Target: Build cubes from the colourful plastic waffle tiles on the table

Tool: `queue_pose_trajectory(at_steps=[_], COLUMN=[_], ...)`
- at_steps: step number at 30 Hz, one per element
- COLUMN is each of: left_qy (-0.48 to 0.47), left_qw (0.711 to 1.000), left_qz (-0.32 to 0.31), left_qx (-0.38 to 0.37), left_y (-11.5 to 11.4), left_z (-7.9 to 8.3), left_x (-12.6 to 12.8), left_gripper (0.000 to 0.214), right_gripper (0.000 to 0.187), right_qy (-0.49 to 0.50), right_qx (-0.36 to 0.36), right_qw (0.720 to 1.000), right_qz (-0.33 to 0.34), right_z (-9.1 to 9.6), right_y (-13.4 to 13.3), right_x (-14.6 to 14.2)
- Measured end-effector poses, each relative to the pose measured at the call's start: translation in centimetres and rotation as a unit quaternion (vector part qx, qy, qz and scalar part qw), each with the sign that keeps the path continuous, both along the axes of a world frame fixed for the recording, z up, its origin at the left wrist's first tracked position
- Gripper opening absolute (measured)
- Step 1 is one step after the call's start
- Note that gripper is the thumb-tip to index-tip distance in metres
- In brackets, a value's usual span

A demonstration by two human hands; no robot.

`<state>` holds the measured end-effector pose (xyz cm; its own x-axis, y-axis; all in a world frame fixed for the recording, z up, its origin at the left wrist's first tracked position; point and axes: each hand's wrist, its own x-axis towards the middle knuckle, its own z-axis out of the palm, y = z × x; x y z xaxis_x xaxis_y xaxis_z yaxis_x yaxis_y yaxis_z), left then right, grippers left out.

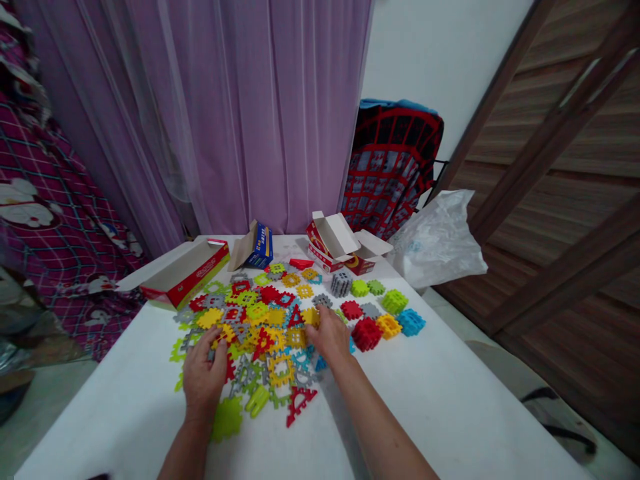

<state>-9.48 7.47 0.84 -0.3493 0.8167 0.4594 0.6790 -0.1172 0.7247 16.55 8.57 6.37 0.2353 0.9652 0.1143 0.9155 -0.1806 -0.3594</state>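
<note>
A loose heap of interlocking plastic building pieces in yellow, red, grey, green and blue spreads across the middle of the table. At its left side my left hand (204, 373) curls its thumb and fingers around a yellow building piece (225, 335). My right hand (331, 333) reaches over the heap's right side, its fingers closed on another yellow building piece (311, 316). Flat pieces lie between the hands, among them a red triangle (263, 343) and a yellow square frame (281, 370). Nearest me are a green flat square (227, 419) and a red triangle frame (301, 403).
Assembled cubes stand on the right: red (367, 334), blue (411, 322), green (395, 301) and grey (341, 284). Open cartons line the back: a red one (187, 273), a blue one (262, 245), and red-and-white ones (327, 243). A white plastic bag (435, 240) sits at the right edge.
</note>
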Motion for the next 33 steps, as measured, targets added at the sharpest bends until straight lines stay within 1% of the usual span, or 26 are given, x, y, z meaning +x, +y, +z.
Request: queue_pose_trajectory(at_steps=[4,9,12,15,17,19,21,23,25,26,28,31,33], left_qy=[0.008,0.004,-0.001,-0.008,-0.009,-0.008,-0.002,0.006,0.011,0.011,0.008,0.002,0.0], left_qw=[1.0,1.0,1.0,1.0,1.0,1.0,1.0,1.0,1.0,1.0,1.0,1.0,1.0], left_qz=[0.001,0.003,0.002,0.002,0.002,0.0,-0.002,-0.003,-0.004,-0.004,-0.002,0.0,-0.002], left_qx=[0.009,0.004,-0.001,-0.004,-0.004,-0.005,-0.009,-0.015,-0.017,-0.017,-0.02,-0.023,-0.021], left_y=[0.0,0.0,0.1,0.1,0.0,0.0,0.1,0.1,0.1,0.1,0.0,-0.1,-0.1], left_z=[0.0,-0.1,-0.2,-0.2,-0.2,-0.2,-0.1,0.0,0.2,0.2,0.3,0.4,0.3], left_x=[0.0,0.0,0.0,0.0,0.0,0.0,0.0,0.0,0.0,0.1,0.1,0.1,0.1], left_gripper=[0.038,0.038,0.036,0.034,0.034,0.034,0.035,0.036,0.036,0.036,0.035,0.036,0.036], right_gripper=[0.046,0.046,0.047,0.046,0.044,0.043,0.044,0.046,0.046,0.046,0.045,0.044,0.042], right_qy=[0.0,0.016,0.018,0.024,0.037,0.056,0.073,0.079,0.073,0.066,0.05,0.036,0.039], right_qx=[0.002,0.051,0.05,0.058,0.098,0.169,0.241,0.277,0.271,0.259,0.228,0.168,0.123], right_qw=[1.0,0.999,0.999,0.998,0.994,0.983,0.968,0.957,0.958,0.962,0.972,0.985,0.99], right_qz=[-0.008,0.013,0.008,0.022,0.04,0.044,0.015,-0.027,-0.053,-0.055,-0.038,0.016,0.054], right_z=[0.6,1.4,1.6,1.7,1.5,1.3,1.1,1.1,1.4,1.6,2.0,2.0,1.4], right_y=[0.1,-0.5,-0.6,-0.8,-1.4,-2.1,-2.7,-2.8,-2.4,-2.2,-1.7,-1.7,-2.2], right_x=[0.5,0.7,1.0,1.3,1.8,2.7,4.1,5.7,6.8,7.0,6.6,4.4,2.4])
